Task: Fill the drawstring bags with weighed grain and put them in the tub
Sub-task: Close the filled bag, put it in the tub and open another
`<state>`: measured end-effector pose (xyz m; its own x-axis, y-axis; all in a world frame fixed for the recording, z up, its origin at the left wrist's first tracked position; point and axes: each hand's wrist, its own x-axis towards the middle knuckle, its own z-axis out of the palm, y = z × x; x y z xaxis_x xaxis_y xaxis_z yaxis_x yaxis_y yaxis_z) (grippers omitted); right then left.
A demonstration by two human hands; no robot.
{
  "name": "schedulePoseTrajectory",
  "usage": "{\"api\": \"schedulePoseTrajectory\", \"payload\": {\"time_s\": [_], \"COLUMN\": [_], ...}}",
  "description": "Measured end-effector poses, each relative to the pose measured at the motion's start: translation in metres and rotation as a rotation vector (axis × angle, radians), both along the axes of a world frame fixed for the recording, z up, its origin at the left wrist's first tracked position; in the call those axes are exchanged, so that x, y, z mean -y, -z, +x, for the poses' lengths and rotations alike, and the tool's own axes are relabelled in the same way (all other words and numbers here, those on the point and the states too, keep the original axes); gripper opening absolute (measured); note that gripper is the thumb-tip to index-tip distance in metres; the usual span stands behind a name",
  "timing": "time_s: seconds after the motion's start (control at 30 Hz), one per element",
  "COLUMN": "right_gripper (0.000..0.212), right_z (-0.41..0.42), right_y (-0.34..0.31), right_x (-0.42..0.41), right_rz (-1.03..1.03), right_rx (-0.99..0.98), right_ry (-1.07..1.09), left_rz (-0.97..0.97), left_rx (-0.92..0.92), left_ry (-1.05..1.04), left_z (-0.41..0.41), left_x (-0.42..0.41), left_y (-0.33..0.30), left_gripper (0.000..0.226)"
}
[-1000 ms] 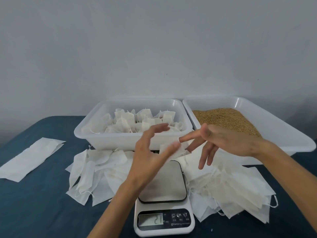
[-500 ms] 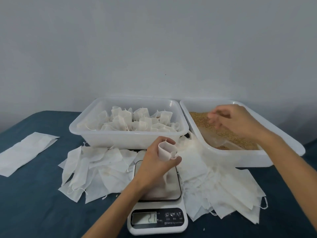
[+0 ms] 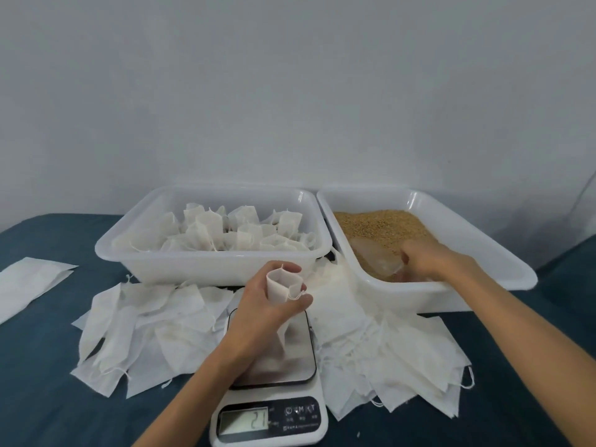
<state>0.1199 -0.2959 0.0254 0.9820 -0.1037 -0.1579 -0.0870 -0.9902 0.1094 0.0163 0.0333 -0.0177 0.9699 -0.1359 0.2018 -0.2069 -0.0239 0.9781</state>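
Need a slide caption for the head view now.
Left hand holds open bag over scale; right hand scoops grain.

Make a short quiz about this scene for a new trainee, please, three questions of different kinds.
1. True or false: the left hand holds an open drawstring bag above the scale.
2. Which tub does the right hand reach into? A) the tub of filled bags B) the grain tub
3. Fill in: the right hand grips a clear ____ lying in the grain.

Key: 1 true; 2 B; 3 scoop.
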Motion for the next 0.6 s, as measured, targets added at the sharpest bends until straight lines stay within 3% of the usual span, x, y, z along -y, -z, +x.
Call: {"api": "schedulePoseTrajectory", "payload": {"time_s": [0.13, 0.2, 0.37, 0.47, 0.6], "right_gripper": [0.026, 0.008, 0.021, 0.026, 0.009], "right_z": [0.005, 0.005, 0.009, 0.014, 0.018], "right_y": [-0.014, -0.016, -0.010, -0.009, -0.003], "right_x": [0.014, 0.022, 0.024, 0.018, 0.013], "right_rz": [0.087, -0.033, -0.252, -0.293, -0.138], "right_rx": [0.150, 0.266, 0.318, 0.371, 0.329], "right_ry": [0.054, 0.078, 0.103, 0.028, -0.172], "left_rz": [-0.002, -0.002, -0.003, -0.004, -0.007], "left_rx": [0.008, 0.007, 0.015, 0.009, 0.011], "left_ry": [0.003, 0.001, -0.005, -0.007, -0.013], "left_z": [0.001, 0.001, 0.001, 0.002, 0.002], "left_x": [0.000, 0.001, 0.000, 0.000, 0.000], "left_y": [0.000, 0.000, 0.001, 0.002, 0.001], "left_gripper": [0.036, 0.036, 0.037, 0.039, 0.038]}}
